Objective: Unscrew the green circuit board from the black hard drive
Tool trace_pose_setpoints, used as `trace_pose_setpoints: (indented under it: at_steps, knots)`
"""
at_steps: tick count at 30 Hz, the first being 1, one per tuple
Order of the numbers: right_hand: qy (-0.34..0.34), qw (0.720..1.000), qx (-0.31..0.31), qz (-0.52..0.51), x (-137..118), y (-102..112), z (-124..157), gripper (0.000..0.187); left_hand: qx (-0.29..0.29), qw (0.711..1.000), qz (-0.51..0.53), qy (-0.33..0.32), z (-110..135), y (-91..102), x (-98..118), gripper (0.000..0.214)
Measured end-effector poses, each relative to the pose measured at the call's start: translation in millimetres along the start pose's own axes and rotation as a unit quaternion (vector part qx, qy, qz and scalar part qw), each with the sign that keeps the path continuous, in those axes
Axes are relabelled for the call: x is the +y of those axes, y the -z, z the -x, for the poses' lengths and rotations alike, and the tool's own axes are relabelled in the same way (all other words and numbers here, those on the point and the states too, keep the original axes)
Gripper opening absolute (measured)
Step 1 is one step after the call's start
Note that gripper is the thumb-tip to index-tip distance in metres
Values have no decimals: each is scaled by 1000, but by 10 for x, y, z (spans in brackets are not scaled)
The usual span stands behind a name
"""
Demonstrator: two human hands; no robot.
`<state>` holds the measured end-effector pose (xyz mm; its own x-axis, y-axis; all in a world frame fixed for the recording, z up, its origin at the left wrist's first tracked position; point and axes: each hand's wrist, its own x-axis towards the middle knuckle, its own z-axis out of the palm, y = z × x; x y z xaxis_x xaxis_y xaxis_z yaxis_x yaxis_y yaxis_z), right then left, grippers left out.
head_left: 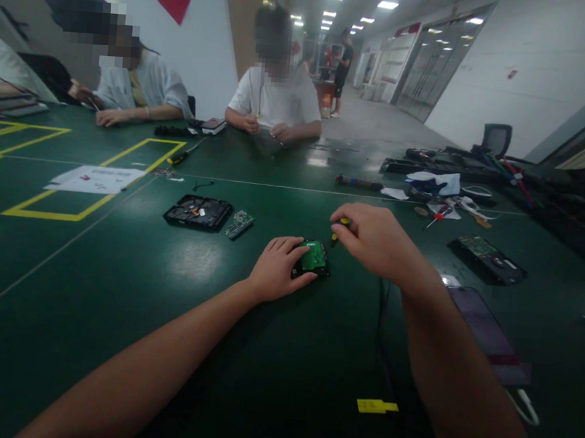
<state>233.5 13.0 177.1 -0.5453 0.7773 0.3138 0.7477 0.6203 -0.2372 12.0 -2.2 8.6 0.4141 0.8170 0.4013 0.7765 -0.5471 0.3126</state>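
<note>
A small hard drive lies on the green table with its green circuit board facing up. My left hand grips it from the left, thumb along the near edge and fingers over the far side and top. In my right hand is a screwdriver with a yellow and black handle, held just right of the drive's far corner. Its tip is too small to make out. To the left lie a loose circuit board and an opened black drive case.
Another hard drive and a phone with a white cable lie at the right. A yellow-tagged black cable runs near my right forearm. Beyond are a second screwdriver, a white sheet, tools and people seated across.
</note>
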Motion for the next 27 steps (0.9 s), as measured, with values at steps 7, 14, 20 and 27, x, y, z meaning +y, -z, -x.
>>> trace_pose_setpoints:
  at_steps: [7,14,20,27]
  knots:
    - [8,1000,-11,15,12,-81,-26,14,0,1000,1,2,-4,6,7,64]
    - [-6,999,-9,46,34,-134,-14,26,1,1000,-5,-3,0,-2,-1,65]
    - [14,1000,-12,16,13,-127,-27,20,6,1000,1,-4,4,-34,-29,65]
    - [16,1000,-15,7,-9,-110,-27,20,6,1000,4,-5,6,-35,-26,65]
